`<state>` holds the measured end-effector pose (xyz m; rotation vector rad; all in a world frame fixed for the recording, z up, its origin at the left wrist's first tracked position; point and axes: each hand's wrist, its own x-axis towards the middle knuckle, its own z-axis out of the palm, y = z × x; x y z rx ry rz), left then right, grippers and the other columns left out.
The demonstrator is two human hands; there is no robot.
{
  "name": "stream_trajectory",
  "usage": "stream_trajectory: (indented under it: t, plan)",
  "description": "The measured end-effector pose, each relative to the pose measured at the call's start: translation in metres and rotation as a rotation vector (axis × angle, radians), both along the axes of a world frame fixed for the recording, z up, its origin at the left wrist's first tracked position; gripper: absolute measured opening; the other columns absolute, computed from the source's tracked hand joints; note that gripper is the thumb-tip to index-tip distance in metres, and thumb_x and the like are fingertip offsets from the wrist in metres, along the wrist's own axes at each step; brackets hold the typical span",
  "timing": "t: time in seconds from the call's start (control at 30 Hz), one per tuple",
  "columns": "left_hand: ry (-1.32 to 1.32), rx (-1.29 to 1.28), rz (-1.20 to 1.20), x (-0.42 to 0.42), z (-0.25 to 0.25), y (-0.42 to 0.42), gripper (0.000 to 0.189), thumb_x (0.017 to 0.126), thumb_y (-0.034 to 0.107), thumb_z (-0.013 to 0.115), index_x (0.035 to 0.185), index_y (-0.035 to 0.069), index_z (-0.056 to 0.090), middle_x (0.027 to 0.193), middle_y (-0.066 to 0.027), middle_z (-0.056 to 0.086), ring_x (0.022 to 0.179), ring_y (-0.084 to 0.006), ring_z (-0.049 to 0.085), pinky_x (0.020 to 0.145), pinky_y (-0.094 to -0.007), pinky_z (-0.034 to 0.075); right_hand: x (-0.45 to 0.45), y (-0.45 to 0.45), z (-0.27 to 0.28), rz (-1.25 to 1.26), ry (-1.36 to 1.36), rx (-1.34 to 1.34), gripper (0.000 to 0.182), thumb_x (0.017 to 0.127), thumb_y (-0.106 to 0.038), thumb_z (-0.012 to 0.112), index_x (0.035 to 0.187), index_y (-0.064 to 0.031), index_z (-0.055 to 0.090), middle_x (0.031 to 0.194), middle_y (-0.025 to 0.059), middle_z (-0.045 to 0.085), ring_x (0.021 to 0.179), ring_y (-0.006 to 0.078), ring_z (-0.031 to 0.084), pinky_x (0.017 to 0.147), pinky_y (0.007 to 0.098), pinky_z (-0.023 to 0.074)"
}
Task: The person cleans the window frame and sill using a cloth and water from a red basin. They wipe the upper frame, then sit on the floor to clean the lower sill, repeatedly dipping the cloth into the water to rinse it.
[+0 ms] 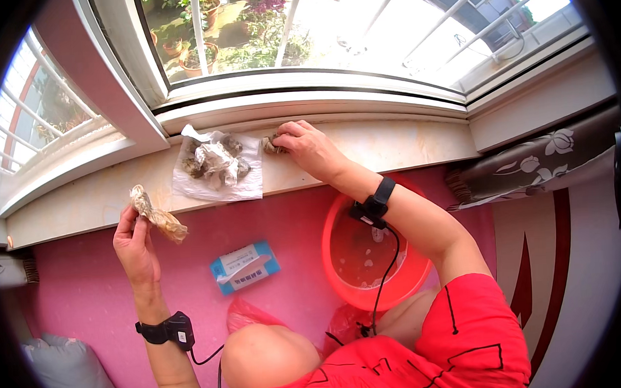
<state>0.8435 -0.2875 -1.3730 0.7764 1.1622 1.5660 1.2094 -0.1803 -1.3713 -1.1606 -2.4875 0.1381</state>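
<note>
My left hand [137,243] holds up a crumpled, yellowish-brown stained tissue [158,213] just in front of the window sill [417,142]. At the sill, the fingers of my right hand [308,144] close around a dirty grey-brown wad [273,144], probably used tissue, and press it against the surface by the window frame. Between the hands, a flat white paper sheet [247,181] lies on the sill and overhangs its front edge slightly. On the sheet rests a heap of crumpled white and grey-soiled tissues [216,159].
Below my right forearm stands a red plastic basin [337,276] of water with scraps in it. A blue-and-white tissue pack [245,267] lies on the pink floor covering [179,283]. Red plastic bags [253,313] are by my knees. A grey cushion [71,371] sits lower left; a rolled patterned fabric [537,158] is at right.
</note>
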Motion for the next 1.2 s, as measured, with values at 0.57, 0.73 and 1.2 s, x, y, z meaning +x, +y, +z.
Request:
stream_trajectory:
  t: [0.57,0.73,1.2]
  plan:
    - [-0.009,0.004,-0.001,-0.016,-0.018,0.001,0.029,0.09,-0.004,0.053,0.119,-0.004,0.059,0.116,-0.0038,0.059,0.104,-0.0107,0.057,0.093,-0.0245,0.046,0.162,-0.073,0.09,-0.136,-0.215,-0.586,0.023,0.078,0.002,0.063,0.098,-0.0066,0.069,0.1,0.0113,0.061,0.093,0.0285,0.061,0.081,0.036,0.0509]
    - [-0.075,0.039,-0.004,-0.023,-0.028,0.007,0.032,0.093,-0.002,0.052,0.124,-0.003,0.055,0.122,-0.0078,0.059,0.109,-0.0129,0.057,0.095,-0.026,0.046,0.263,-0.048,0.042,-1.11,-0.054,-0.177,0.022,0.081,-0.011,0.065,0.102,-0.0058,0.068,0.101,0.0143,0.064,0.091,0.0309,0.064,0.082,0.0374,0.0508]
    - [-0.067,0.062,-0.065,-0.016,-0.033,0.017,0.032,0.094,-0.002,0.05,0.125,-0.005,0.053,0.12,-0.0096,0.06,0.107,-0.0142,0.058,0.094,-0.0278,0.047,0.006,-0.043,-0.012,-0.641,0.14,0.132,0.013,0.076,0.002,0.053,0.088,-0.0011,0.058,0.094,0.0166,0.049,0.09,0.034,0.052,0.076,0.0401,0.0499]
